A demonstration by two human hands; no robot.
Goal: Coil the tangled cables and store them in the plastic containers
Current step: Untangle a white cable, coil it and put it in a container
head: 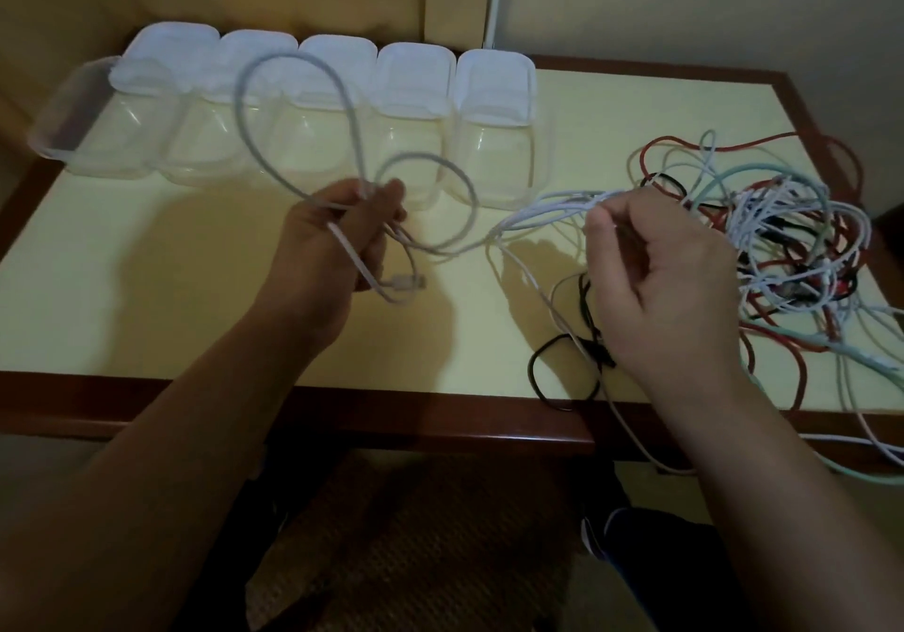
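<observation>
Over the yellow table [195,264], my left hand [332,245] grips white cable [298,60] loops; my right hand [670,289] pinches its run beside the tangle [792,250].

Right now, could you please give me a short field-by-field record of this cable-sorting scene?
left hand: left hand grips loops of a white cable, one loop raised in front of the containers
right hand: right hand pinches white strands that lead toward the pile
cable pile: tangled pile of red, white, black and pale green cables on the table's right side, some hanging over the front edge
containers: five clear plastic containers in a row at the back, no cables visible inside
table: yellow top, dark wooden rim
</observation>
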